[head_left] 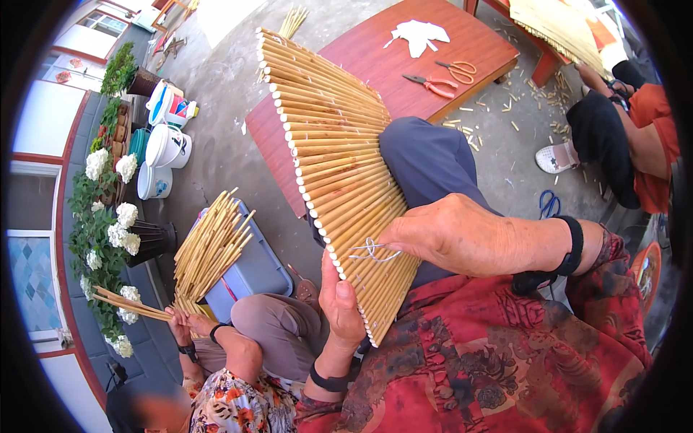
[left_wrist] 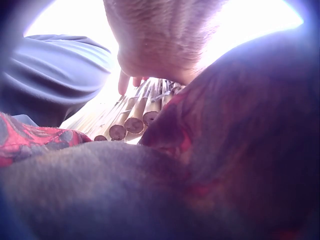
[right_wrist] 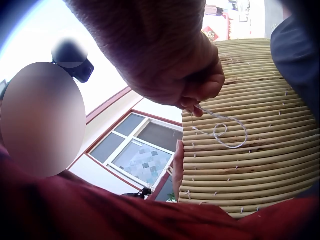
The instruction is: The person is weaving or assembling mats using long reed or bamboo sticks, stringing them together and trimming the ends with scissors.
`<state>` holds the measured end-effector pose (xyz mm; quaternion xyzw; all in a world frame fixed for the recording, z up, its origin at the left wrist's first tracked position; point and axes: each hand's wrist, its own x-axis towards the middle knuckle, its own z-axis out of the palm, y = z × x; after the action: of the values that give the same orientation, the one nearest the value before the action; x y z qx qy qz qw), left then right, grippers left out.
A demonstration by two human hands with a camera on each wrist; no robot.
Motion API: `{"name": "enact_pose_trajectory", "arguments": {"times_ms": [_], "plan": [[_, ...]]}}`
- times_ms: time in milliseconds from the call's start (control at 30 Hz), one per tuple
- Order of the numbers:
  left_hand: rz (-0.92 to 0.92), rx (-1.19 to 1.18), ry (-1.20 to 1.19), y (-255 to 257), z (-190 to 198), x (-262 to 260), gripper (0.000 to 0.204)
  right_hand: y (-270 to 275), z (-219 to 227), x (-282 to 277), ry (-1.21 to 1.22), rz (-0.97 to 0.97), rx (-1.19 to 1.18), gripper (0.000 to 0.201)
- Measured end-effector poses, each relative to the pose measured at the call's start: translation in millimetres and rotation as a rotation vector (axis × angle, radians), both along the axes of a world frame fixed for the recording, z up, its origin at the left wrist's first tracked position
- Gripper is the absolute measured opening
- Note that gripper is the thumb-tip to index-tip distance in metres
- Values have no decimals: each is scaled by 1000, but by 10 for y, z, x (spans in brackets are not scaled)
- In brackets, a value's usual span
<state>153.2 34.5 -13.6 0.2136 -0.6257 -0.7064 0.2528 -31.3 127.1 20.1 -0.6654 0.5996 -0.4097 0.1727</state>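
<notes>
A mat of reed stalks [head_left: 339, 173], stitched side by side with thread, lies slanted across the person's lap. My left hand [head_left: 341, 307] grips its near left edge, thumb on the upper face and the other fingers mostly hidden behind. Over the mat near that edge, my right hand [head_left: 462, 234] pinches a thin needle [right_wrist: 192, 118] between thumb and fingertips. From it a white thread [right_wrist: 242, 137] curls in a loose loop over the stalks. In the left wrist view, round cut stalk ends [left_wrist: 134, 125] show below the left hand [left_wrist: 155, 45].
Ahead stands a low red-brown table [head_left: 361, 47] with pliers [head_left: 433, 85], scissors [head_left: 460, 71] and a white cloth [head_left: 417, 36]. To the left, another person holds stalks [head_left: 133, 303] beside a grey-blue bin [head_left: 253, 267]. Buckets [head_left: 168, 146] and potted flowers line the wall.
</notes>
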Motion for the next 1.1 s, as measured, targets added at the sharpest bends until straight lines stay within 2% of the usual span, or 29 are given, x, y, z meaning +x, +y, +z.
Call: {"name": "enact_pose_trajectory", "arguments": {"times_ms": [67,133,333,467,533,567,600,667,733,800,833,867,933,967,1100], "plan": [[-6,13,9,9,-25,10,72,2,-7,-12,4,8,-3,9],[93,-8,-18,20,-94,31,72,4,-4,-18,9,13,-6,8],[80,-37,-48,19,-56,23,72,5,34,-14,26,-1,3,8],[56,-51,-42,21,-65,12,75,22,152,-55,93,15,96,8],[-95,41,94,28,-61,-35,78,53,247,-99,148,30,155,10],[-135,135,135,44,-89,-48,81,82,282,-116,61,24,183,11],[-121,144,162,66,-89,-95,81,118,322,-144,-21,20,214,12],[-213,272,235,110,-71,-196,79,191,446,-199,-20,20,257,13],[-207,308,253,118,-143,-247,73,268,537,-225,-21,17,305,14],[-301,-36,162,56,-188,-322,66,348,613,-237,14,-53,365,13],[-297,-93,160,58,-176,-357,63,380,680,-240,56,-66,421,14],[-286,-74,182,59,-163,-387,63,404,707,-229,78,-61,444,14],[-353,-217,175,58,-161,-446,71,454,755,-205,41,-133,501,16],[-378,-249,207,57,-199,-459,65,465,773,-203,68,-152,508,16],[-430,-231,227,74,-240,-523,68,491,847,-197,95,-184,574,14]]}}
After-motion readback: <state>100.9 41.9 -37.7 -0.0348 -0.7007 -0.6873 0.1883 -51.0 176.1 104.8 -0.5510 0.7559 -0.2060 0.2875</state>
